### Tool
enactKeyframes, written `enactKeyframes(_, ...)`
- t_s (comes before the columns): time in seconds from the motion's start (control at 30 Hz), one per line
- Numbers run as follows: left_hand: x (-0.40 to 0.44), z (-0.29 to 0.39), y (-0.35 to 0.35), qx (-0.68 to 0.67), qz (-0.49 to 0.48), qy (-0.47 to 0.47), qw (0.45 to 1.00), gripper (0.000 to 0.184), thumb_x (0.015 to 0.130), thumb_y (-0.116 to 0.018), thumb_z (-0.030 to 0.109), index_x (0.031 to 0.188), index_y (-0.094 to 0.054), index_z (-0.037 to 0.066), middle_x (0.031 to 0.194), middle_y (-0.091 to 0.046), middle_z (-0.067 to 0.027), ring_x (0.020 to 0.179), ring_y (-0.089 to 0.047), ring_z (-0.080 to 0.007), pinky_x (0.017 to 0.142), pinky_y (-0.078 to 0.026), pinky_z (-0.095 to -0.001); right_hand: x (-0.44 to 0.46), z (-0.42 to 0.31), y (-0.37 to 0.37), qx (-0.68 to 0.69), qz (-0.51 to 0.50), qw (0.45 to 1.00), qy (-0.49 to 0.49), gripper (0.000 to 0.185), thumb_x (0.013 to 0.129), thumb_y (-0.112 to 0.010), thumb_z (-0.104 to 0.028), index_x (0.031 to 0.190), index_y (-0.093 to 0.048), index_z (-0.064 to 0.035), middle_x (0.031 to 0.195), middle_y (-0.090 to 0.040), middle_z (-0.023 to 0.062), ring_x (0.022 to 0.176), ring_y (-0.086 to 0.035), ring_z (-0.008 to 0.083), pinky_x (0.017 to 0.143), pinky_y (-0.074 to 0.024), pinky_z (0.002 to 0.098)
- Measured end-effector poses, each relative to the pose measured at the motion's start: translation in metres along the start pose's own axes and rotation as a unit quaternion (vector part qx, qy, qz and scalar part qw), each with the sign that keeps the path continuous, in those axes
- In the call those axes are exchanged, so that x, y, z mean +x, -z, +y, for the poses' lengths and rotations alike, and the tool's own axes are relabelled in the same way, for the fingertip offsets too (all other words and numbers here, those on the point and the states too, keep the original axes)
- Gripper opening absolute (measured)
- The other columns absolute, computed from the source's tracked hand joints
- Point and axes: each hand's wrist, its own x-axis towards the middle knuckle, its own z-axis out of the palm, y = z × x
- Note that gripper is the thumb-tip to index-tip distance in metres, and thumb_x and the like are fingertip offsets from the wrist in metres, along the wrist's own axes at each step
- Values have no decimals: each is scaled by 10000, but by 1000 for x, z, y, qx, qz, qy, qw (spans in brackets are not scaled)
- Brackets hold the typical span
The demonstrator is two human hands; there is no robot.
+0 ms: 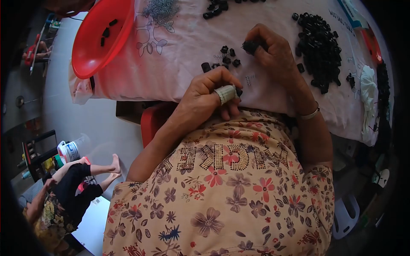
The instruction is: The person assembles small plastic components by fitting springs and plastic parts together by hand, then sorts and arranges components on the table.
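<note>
My left hand [200, 94] is closed near the table's front edge, its thumb wrapped in pale tape [226, 94]. Between thumb and fingers it pinches a small black plastic part [238, 91], mostly hidden. Farther forward over the cloth, my right hand [275, 53] has its fingers closed on black plastic parts [250, 47]; how many I cannot tell. A loose group of small black parts [226, 56] lies between the hands, and a thin metal spring [248, 80] rests on the cloth below my right hand.
A red bowl [92, 55] with a few black pieces stands at left. Behind it lies a heap of metal springs [160, 10]. A big pile of black parts [319, 51] is at right, beside a white cloth bundle [368, 100]. Another person [64, 192] sits at lower left.
</note>
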Motion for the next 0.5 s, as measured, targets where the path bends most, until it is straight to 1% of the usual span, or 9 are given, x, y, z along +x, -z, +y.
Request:
enactKeyframes(0.1,2,-1,-4,51,-24,-8,998,125,893,-462,26,984,-547,33,799,-587,-41,665,-600,-84,557,-464,-196,1,5,-1,17,8,1000,-1,87,801,-565,-10,882,-542,-29,695,-596,78,645,-593,158,599,-463,294)
enactKeyframes(0.13,3,-1,-3,75,-40,-9,996,125,890,-462,25,983,-546,33,798,-579,-33,674,-596,-79,566,-459,-195,1,5,-2,11,9,1000,5,87,801,-565,-10,882,-542,-29,695,-596,78,645,-593,158,599,-463,294)
enactKeyframes(0.23,3,-2,-3,91,-42,-14,995,125,885,-463,29,981,-543,32,797,-569,-23,682,-587,-75,576,-453,-194,2,3,-2,-17,5,1000,19,82,802,-566,-14,877,-538,-29,690,-600,85,632,-595,168,596,-466,299)
enactKeyframes(0.33,3,-6,-3,141,-57,-36,988,120,897,-459,20,982,-543,31,810,-582,-31,701,-589,-78,589,-460,-200,-1,-1,-5,-28,7,999,13,74,803,-567,-20,869,-535,-30,684,-602,97,620,-597,181,595,-468,300)
enactKeyframes(0.37,5,-6,-2,174,-70,-46,981,123,906,-458,16,996,-542,33,826,-588,-31,720,-594,-78,595,-461,-199,-1,-4,-5,-29,6,1000,5,78,802,-567,-22,872,-535,-28,687,-606,106,625,-605,195,598,-471,307)
enactKeyframes(0.4,7,-4,-6,175,-68,-52,981,123,906,-458,16,996,-542,33,826,-588,-31,720,-594,-78,595,-461,-199,0,-4,-1,-27,5,1000,-4,82,800,-568,-24,875,-534,-26,690,-609,114,630,-613,209,602,-473,313)
enactKeyframes(0.43,8,-4,-7,174,-65,-27,982,121,908,-456,20,995,-540,32,820,-586,-30,713,-587,-77,594,-459,-200,0,-3,0,-32,7,999,7,82,800,-568,-24,875,-534,-26,690,-609,114,630,-613,209,602,-473,313)
enactKeyframes(0.47,8,-3,-8,171,-61,-2,983,119,910,-454,23,995,-538,31,815,-583,-29,707,-580,-76,593,-458,-201,-1,-1,0,-37,11,999,-4,86,797,-570,-24,876,-534,-23,697,-613,122,641,-620,227,607,-475,322)
enactKeyframes(0.5,10,-4,-9,163,-61,1,985,115,911,-456,29,993,-536,31,807,-581,-29,706,-577,-76,592,-458,-201,-1,0,0,-42,15,999,-17,90,795,-573,-25,877,-535,-19,704,-617,130,652,-628,246,612,-476,331)
